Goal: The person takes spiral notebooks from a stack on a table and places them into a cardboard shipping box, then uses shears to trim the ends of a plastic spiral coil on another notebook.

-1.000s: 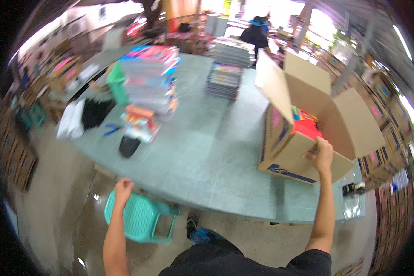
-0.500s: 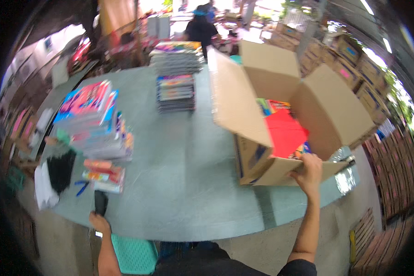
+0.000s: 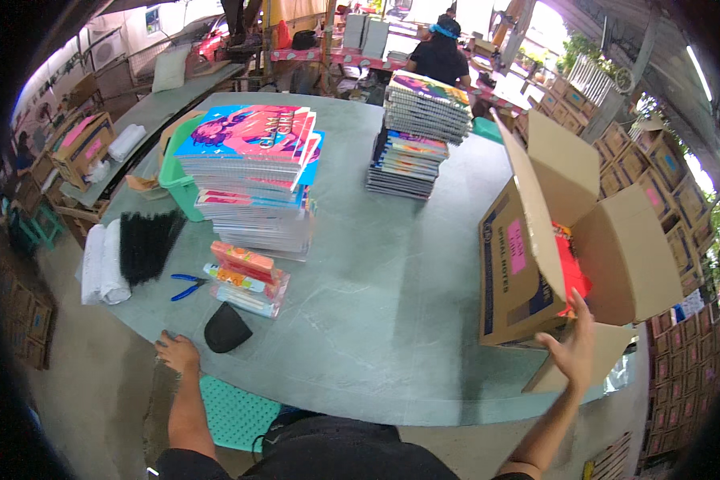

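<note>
Two hands are apart: the left hand (image 3: 178, 352) rests on the table's (image 3: 360, 336) near-left edge, fingers spread, holding nothing; the right hand (image 3: 570, 344) is open beside the carton (image 3: 500, 280) at right, contact unclear. Probably stiff-walled and heavyish, with bendy flaps (image 3: 640, 248), best gripped under its base. Its mouth points up; its long axis seems near-to-far.

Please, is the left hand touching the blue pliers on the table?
Apart. The head view shows a strip of tabletop between the left hand and the blue pliers, which lie beyond it.
</note>
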`<state>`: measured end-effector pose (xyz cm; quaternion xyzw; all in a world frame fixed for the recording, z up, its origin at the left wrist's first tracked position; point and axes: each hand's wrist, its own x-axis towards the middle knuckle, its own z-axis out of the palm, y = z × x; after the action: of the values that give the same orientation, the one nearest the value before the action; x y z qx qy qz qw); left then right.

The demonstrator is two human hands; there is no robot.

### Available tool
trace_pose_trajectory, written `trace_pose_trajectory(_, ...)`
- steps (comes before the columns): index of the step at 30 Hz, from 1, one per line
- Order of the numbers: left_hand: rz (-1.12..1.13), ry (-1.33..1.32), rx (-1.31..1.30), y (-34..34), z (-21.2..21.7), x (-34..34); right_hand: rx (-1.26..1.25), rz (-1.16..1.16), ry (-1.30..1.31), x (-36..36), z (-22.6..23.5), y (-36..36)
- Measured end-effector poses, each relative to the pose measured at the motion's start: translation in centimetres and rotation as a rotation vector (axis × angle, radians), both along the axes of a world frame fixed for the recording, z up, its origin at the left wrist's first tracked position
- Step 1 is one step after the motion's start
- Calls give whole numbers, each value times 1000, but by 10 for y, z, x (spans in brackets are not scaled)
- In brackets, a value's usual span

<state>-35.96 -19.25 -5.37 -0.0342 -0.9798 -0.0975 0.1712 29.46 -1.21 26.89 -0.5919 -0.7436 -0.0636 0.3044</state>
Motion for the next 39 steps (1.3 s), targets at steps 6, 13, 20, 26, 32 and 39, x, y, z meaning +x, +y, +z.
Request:
trace_pose_trajectory(6, -10, -83, 72, 6, 8, 5, -26, -339, 466, -7, -16, 66)
trace_pose_trajectory(13, -73, -69, 131, 11, 11, 8, 301, -323, 580, 33, -32, 74)
trace_pose_trajectory(20, -76, -97, 1, 4, 16, 6, 207, -441, 598, 22, -34, 77)
trace_pose_trajectory(26, -176, -97, -138, 9, 27, 1, 357, -556, 539, 13, -43, 82)
trace_pose_trajectory(32, -325, -13, -67, -1, 12, -16, 429, -594, 346, 25, -63, 85)
trace_pose_trajectory(39, -860, -463, 192, -67, 88, -50, 318, -105, 96, -219, -227, -27)
